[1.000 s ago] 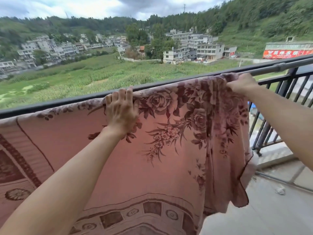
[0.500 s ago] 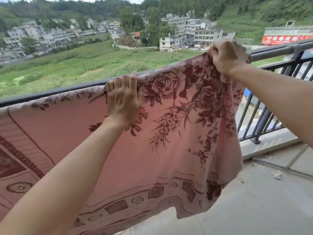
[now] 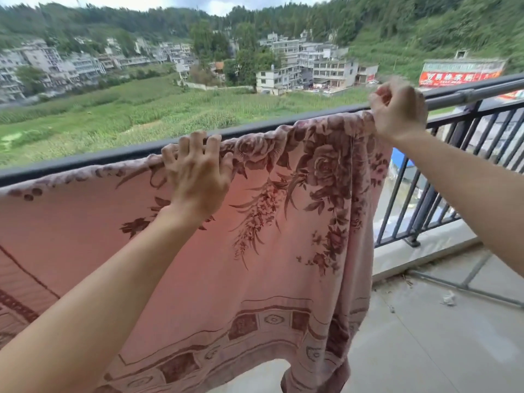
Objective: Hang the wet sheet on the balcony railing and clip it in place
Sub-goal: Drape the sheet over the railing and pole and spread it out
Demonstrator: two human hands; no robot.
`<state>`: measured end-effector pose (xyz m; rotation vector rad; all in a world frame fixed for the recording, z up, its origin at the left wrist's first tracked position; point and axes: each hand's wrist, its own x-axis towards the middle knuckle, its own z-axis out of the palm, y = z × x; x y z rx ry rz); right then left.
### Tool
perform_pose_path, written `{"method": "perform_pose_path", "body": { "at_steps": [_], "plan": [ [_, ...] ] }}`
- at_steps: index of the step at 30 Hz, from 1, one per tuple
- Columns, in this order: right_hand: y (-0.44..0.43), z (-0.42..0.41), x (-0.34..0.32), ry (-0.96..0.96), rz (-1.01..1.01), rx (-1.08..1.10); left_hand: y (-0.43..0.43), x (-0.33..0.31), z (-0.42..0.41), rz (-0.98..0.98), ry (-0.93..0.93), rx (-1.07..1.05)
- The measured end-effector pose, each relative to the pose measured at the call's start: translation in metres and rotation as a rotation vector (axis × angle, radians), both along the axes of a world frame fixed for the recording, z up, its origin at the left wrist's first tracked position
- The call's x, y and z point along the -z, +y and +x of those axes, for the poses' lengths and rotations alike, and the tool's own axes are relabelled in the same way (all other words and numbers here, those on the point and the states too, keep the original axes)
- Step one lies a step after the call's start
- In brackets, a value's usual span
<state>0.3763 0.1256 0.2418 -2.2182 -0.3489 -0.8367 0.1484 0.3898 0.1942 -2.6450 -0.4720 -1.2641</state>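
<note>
Head camera, looking forward and down over my two bare arms at the balcony edge. The pink sheet [image 3: 255, 251], printed with dark red roses and a border of squares along its lower part, hangs draped over the dark top rail of the railing [image 3: 85, 163] and fills the lower left and centre of the frame. Its top edge runs along the rail from the left border up to the upper right, and its right side falls in loose folds, with the lower corner bunched near the bottom of the frame.

My left hand [image 3: 195, 171] sits at centre frame, fingers spread and hooked over the rail, gripping the sheet's top edge against it, palm on the cloth. My right hand [image 3: 398, 109], at upper right, is closed in a fist and pinches the sheet's top right corner, gathered right at the rail.

Beside that hand a silver pole [image 3: 467, 95] runs along just below the top rail toward the right edge. Under it the dark balusters [image 3: 419, 199] stand uncovered. The pale concrete floor [image 3: 425, 350] takes the lower right, with a small white scrap [image 3: 449, 297] lying on it. Beyond the railing lie a green field [image 3: 141, 114], grey multi-storey buildings [image 3: 297, 69] and a red banner [image 3: 459, 78] at the far right.
</note>
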Motion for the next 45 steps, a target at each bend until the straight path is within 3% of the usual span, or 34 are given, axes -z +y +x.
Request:
{"method": "perform_pose_path", "body": {
  "at_steps": [3, 6, 9, 14, 22, 27, 29, 32, 33, 37, 39, 42, 45],
  "plan": [
    [-0.016, 0.001, 0.025, 0.148, 0.088, -0.05, -0.034, -0.01, 0.015, 0.014, -0.039, 0.132],
    [-0.012, 0.005, 0.031, 0.085, 0.074, -0.148, -0.073, -0.009, 0.039, 0.028, -0.074, 0.273],
    [-0.018, 0.021, 0.012, -0.056, -0.004, -0.163, -0.111, 0.003, 0.067, 0.039, -0.096, 0.316],
    [-0.033, 0.075, -0.007, 0.032, -0.263, -0.29, -0.152, 0.02, 0.131, 0.007, -0.069, 0.26],
    [0.017, 0.074, 0.008, 0.105, -0.138, -0.544, -0.085, 0.024, 0.161, 0.021, 0.055, -0.132],
    [0.045, 0.062, -0.002, 0.124, -0.183, -0.679, -0.059, -0.004, 0.114, -0.001, -0.099, 0.042],
    [0.058, 0.057, -0.009, 0.143, -0.205, -0.75, -0.051, -0.028, 0.092, -0.026, -0.076, 0.082],
    [0.092, 0.035, -0.022, 0.173, -0.242, -0.939, -0.027, -0.07, 0.064, -0.169, -0.112, 0.073],
    [0.108, 0.025, -0.024, 0.212, -0.276, -1.016, -0.015, -0.082, 0.056, -0.307, -0.147, 0.089],
    [0.167, -0.017, -0.032, 0.411, -0.524, -1.169, 0.014, -0.118, 0.028, -1.186, -0.403, 0.215],
    [0.189, -0.026, -0.037, 0.456, -0.551, -1.176, 0.024, -0.127, 0.015, -1.371, -0.454, 0.222],
    [0.216, -0.027, -0.045, 0.508, -0.397, -1.183, 0.045, -0.138, -0.008, -1.422, -0.459, 0.292],
    [0.235, -0.035, -0.064, 0.558, -0.14, -1.272, 0.071, -0.141, -0.028, -1.162, -0.315, 0.17]
  ]
}}
